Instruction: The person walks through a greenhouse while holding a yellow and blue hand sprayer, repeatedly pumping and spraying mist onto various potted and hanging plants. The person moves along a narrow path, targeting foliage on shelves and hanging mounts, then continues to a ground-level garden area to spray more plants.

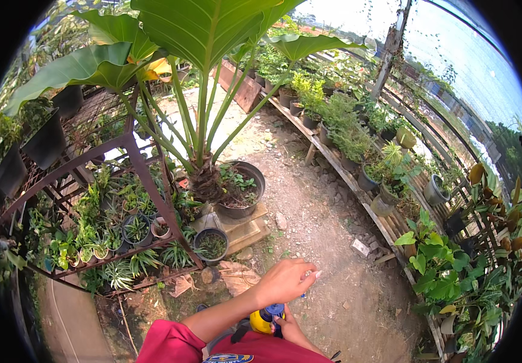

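Observation:
A yellow bottle with a blue top (pixel 261 321), which looks like a hand sprayer, is close to my body at the bottom of the view. My right hand (pixel 291 327) grips it by the blue upper part. Above it, my left hand (pixel 287 280) reaches across to the right with its fingers curled. Something small and pale shows at the left fingertips; whether it is a held thing or a nail is unclear. Beyond my hands, a large broad-leaved plant (pixel 204 122) with a thick trunk rises by a wide black pot (pixel 242 209).
A rusty metal rack (pixel 152 181) with potted plants stands left. A long wooden bench (pixel 333 154) of pots runs along the right. A dirt path (pixel 320 263) with stones lies between. A small dark pot (pixel 211 245) and dry leaves (pixel 238 277) are ahead.

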`<state>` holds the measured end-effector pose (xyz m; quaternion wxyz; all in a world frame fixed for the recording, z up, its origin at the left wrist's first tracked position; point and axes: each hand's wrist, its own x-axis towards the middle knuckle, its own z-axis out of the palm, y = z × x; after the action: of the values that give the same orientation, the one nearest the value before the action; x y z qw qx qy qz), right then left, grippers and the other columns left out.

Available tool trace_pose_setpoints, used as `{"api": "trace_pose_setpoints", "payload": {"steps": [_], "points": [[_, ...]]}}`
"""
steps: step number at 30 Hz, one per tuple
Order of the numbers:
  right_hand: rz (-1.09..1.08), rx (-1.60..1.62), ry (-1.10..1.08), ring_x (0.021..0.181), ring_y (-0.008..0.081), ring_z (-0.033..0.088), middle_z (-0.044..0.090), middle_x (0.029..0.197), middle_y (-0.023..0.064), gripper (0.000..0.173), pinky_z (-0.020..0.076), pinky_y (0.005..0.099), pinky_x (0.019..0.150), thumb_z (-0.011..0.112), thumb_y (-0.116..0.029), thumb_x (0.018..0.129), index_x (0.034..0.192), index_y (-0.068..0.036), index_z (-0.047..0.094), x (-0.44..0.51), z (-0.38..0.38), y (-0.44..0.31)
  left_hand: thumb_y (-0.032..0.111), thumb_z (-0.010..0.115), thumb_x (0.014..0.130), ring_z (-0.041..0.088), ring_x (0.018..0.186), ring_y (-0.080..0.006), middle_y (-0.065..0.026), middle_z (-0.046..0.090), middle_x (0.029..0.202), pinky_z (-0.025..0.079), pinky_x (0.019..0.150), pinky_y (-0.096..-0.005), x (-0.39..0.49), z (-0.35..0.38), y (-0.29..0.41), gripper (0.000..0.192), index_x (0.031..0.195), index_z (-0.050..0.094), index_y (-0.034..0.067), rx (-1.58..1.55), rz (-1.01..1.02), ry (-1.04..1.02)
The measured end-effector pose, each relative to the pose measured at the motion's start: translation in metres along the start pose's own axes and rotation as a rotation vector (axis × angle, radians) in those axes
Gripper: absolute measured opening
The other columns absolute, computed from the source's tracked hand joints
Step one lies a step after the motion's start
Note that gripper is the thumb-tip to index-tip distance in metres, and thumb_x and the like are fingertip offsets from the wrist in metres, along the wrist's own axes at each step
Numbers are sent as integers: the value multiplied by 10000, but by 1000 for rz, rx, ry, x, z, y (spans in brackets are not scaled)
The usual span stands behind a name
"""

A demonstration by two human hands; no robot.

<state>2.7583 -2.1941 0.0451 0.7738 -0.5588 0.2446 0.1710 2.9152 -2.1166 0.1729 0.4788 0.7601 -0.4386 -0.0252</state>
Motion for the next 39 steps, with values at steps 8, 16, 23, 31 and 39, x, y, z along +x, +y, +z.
{"api": "trace_pose_setpoints", "payload": {"steps": [8, 16, 23, 31, 39], "points": [[61, -14, -13, 603, 141, 525, 541, 757, 67, 632, 456, 276, 576, 426, 2, 926, 1462, -180, 147, 8, -8, 5, 323, 571, 910, 568, 540, -139, -60, 561, 621, 450, 505, -294, -43, 38, -32, 304, 974, 621, 30, -511, -464, -262], [42, -59, 23, 594, 132, 532, 552, 775, 71, 638, 466, 276, 562, 424, 3, 926, 1470, -175, 141, 19, -12, 18, 413, 514, 915, 606, 698, -229, -122, 573, 759, 487, 647, -359, -8, 0, -5, 414, 1075, 606, 43, 136, -277, -226], [-81, -17, 10, 629, 108, 520, 534, 864, 50, 545, 464, 252, 572, 419, 5, 931, 1419, -149, 231, 25, 6, -7, 281, 588, 883, 527, 1086, -287, -152, 545, 1126, 389, 966, -371, -69, 52, -60, 409, 1203, 516, 36, -89, -372, 194], [-128, -98, -15, 623, 83, 475, 523, 861, 31, 559, 435, 237, 566, 402, 34, 927, 1440, -137, 258, 43, 21, -80, 109, 555, 907, 533, 1014, -164, -86, 567, 1042, 410, 917, -298, -98, 25, -90, 249, 1132, 517, 11, -603, -567, 607], [-244, -236, -147, 624, 77, 453, 513, 806, 22, 582, 424, 231, 574, 424, 3, 935, 1467, -95, 211, 36, 36, -136, 289, 542, 927, 523, 964, -146, -52, 561, 1045, 424, 843, -318, -156, 34, -111, 302, 1133, 499, 72, -771, -945, 603]]}}
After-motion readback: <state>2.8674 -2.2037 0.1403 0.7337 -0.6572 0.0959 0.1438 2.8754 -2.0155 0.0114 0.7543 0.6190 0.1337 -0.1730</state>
